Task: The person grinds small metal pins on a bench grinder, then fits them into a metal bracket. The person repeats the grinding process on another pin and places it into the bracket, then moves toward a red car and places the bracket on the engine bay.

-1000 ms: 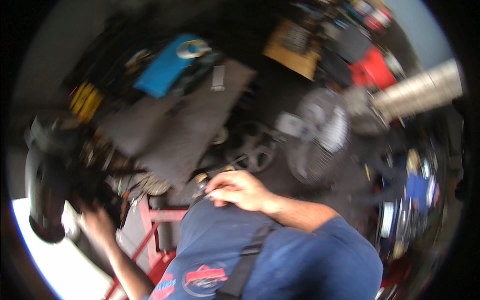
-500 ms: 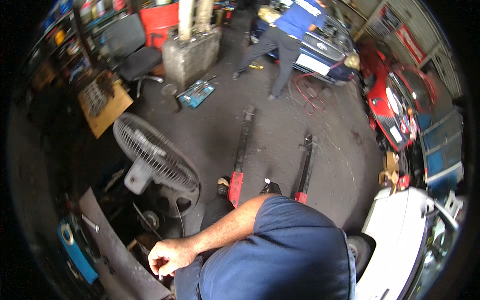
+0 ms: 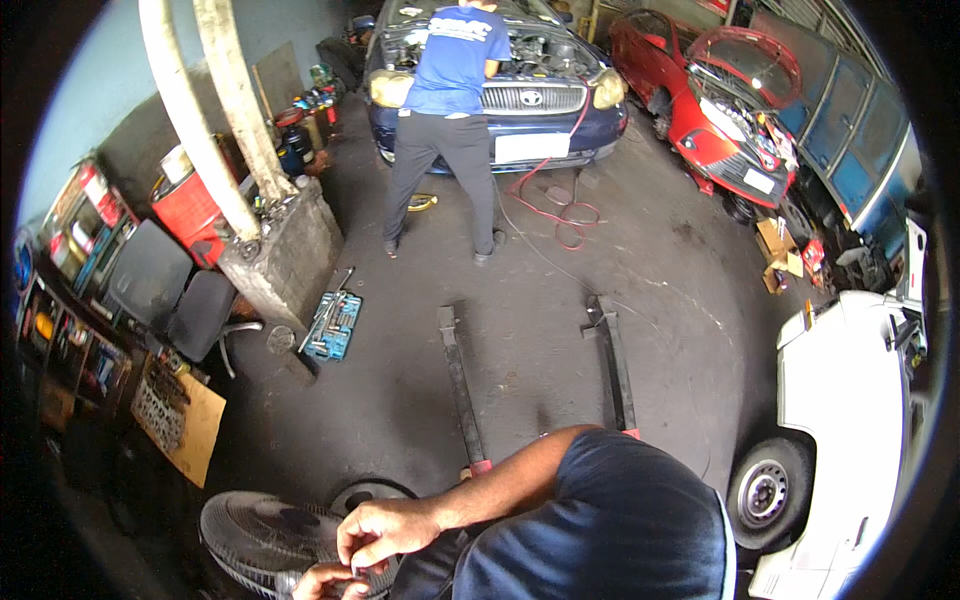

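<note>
My right hand (image 3: 387,530) reaches in from the right across my body, thumb and fingers pinched together. Just below it, at the lower edge, my left hand (image 3: 325,582) is partly in view with its fingers curled. The fingertips of both hands meet around something small, too little of which shows to name. A grey standing fan (image 3: 260,530) with a round wire guard is right beside them on the left. Behind my right hand lies a dark round base (image 3: 365,492), partly covered.
Two black lift arms (image 3: 462,385) with red ends extend ahead along the floor. A blue socket set (image 3: 334,325) lies near a concrete block (image 3: 290,240). A co-worker (image 3: 455,70) leans over a dark blue car (image 3: 540,95). A white car (image 3: 835,400) stands at right.
The view has swung left and up, so the fan now sits lower. My left hand has come into view and meets my right hand at the fingertips.
</note>
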A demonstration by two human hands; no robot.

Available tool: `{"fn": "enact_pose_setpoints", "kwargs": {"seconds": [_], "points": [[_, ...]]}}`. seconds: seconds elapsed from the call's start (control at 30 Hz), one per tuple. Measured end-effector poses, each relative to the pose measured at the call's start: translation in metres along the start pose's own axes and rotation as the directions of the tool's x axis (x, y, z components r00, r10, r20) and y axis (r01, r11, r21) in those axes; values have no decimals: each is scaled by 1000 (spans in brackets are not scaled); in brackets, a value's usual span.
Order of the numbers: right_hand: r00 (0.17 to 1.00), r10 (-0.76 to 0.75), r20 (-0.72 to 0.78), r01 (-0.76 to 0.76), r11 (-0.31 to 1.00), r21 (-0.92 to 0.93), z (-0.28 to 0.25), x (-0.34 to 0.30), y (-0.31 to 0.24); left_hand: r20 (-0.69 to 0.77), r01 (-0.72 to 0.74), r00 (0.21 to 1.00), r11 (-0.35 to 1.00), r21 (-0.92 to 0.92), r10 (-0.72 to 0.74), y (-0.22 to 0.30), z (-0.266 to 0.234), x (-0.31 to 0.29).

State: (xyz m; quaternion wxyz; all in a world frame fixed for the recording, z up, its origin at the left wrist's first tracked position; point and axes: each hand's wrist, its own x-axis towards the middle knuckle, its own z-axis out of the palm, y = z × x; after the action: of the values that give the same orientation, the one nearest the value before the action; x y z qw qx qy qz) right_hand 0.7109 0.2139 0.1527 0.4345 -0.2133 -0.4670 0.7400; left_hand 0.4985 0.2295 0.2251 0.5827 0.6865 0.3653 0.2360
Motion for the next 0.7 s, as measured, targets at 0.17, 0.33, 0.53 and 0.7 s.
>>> {"fn": "enact_pose_setpoints", "kwargs": {"seconds": [0.17,0.33,0.53,0.7], "points": [[973,-150,-174,146,989,-36,-50,-33,-20,203,123,974,989,-85,-103,4,27,85],[941,-8,-337,33,997,68,-79,-74,-41,443,64,897,992,-107,-10,5,52,154],[936,23,-351,-29,1000,-12,-110,-54,-69,512,-33,855,994,-102,81,7,39,199],[924,115,-364,-176,975,-138,-161,-6,-94,411,-72,906,993,-91,103,-13,16,244]]}}
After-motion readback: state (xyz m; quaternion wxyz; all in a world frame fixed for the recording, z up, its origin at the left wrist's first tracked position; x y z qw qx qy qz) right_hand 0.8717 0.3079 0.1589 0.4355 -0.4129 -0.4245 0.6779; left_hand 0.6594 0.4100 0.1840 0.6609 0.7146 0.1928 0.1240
